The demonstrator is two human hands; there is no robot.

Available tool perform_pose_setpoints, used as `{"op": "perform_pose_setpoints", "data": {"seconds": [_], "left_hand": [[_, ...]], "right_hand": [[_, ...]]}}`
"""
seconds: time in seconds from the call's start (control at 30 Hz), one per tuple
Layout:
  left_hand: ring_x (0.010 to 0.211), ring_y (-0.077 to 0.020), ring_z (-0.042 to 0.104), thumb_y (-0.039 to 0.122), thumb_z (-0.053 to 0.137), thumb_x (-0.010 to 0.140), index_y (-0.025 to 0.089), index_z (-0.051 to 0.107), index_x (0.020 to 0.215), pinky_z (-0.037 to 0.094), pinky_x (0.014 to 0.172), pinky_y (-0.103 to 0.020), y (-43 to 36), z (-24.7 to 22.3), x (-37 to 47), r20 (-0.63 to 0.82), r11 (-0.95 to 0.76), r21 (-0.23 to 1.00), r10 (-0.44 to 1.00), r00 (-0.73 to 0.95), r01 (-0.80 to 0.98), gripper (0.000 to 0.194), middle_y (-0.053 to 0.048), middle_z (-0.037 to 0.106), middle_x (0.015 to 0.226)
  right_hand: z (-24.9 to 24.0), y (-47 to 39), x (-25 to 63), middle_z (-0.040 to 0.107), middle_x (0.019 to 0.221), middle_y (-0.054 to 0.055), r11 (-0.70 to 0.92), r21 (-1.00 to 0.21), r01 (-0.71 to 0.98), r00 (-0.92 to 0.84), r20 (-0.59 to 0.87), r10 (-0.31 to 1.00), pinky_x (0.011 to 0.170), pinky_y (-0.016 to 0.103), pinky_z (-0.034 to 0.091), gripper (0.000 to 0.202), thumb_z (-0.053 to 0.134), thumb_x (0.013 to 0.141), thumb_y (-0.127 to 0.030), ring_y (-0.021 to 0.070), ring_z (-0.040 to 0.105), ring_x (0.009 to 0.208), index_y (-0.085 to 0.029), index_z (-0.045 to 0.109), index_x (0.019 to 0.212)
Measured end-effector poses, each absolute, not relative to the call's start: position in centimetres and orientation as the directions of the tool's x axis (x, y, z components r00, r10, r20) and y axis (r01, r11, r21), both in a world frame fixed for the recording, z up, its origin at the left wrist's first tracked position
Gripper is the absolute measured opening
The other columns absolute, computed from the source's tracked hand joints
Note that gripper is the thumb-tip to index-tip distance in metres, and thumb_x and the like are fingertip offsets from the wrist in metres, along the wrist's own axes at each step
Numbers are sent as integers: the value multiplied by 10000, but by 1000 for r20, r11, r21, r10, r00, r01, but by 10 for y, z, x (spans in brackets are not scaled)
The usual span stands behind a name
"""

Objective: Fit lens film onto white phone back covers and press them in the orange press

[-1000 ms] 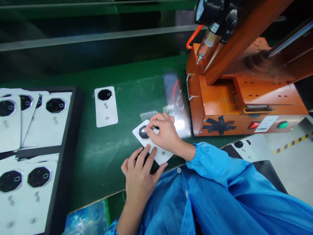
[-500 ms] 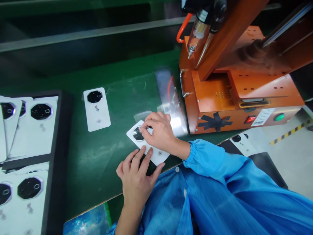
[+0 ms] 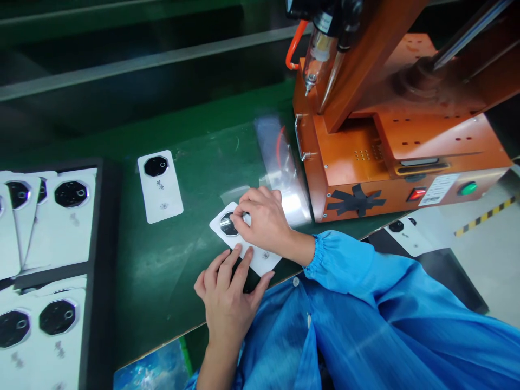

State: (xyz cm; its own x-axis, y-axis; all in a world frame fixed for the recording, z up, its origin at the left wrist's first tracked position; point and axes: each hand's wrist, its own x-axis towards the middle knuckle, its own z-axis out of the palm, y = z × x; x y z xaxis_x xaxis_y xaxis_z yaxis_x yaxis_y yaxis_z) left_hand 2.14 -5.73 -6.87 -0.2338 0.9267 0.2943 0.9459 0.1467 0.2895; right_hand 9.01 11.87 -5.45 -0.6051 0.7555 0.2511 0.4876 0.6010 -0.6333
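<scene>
A white phone back cover [image 3: 265, 264] with a dark camera disc [image 3: 228, 223] lies slantwise on the green table in front of me. My left hand [image 3: 229, 284] has its fingers spread, fingertips along the near side of the cover and thumb by its lower corner. Over the cover's upper part, my right hand [image 3: 266, 219] is closed in a pinch at the camera disc's right edge. Whatever is between thumb and forefinger is hidden. A second white cover [image 3: 161, 187] rests flat on the table, to the left and farther off.
A dark divided tray [image 3: 101, 260] with several white covers stands at the left. On the right, an orange press machine [image 3: 345, 179] borders the work area. A clear plastic sheet [image 3: 296, 203] lies beside it. More covers [image 3: 410, 235] sit lower right, below the table edge [image 3: 162, 346].
The view has shifted slightly, bringing more of the tray into sight. Both hands stay at the same cover, the right still pinching by the camera disc.
</scene>
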Motion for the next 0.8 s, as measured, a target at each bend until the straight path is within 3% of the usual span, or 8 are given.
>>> {"op": "perform_pose_setpoints", "data": {"seconds": [0.2, 0.4, 0.63, 0.8], "left_hand": [[1206, -331, 586, 524, 765, 825, 253, 629, 1310, 361, 996, -484, -56, -68, 21, 332, 124, 240, 922, -201, 963, 573, -104, 691, 1303], [1185, -331, 594, 520, 769, 824, 238, 644, 1293, 373, 976, -473, -55, -69, 20, 359, 113, 224, 914, -190, 968, 561, -108, 693, 1293], [1188, -342, 592, 498, 779, 820, 232, 638, 1292, 378, 977, -489, -55, -70, 21, 355, 107, 224, 917, -183, 969, 559, -117, 686, 1298], [1194, -338, 592, 498, 770, 826, 244, 631, 1299, 375, 981, -490, -55, -71, 21, 347, 107, 233, 919, -186, 966, 555, -114, 680, 1312]], "right_hand": [[-54, 118, 93, 660, 991, 21, 654, -572, 495, -630, 281, 724, 847, 398, 275, 222, 694, 928, -406, 212, 519, 970, -220, 688, 808], [-52, 121, 96, 651, 1060, 41, 725, -438, 531, -659, 325, 679, 815, 399, 278, 174, 696, 932, -376, 223, 507, 985, -203, 680, 946], [-54, 121, 99, 649, 1055, 37, 710, -466, 529, -635, 338, 695, 818, 395, 293, 192, 670, 952, -392, 220, 524, 987, -202, 678, 983], [-37, 122, 107, 656, 1077, 44, 720, -492, 490, -631, 370, 682, 816, 389, 297, 111, 588, 994, -267, 215, 542, 995, -206, 674, 1028]]}}
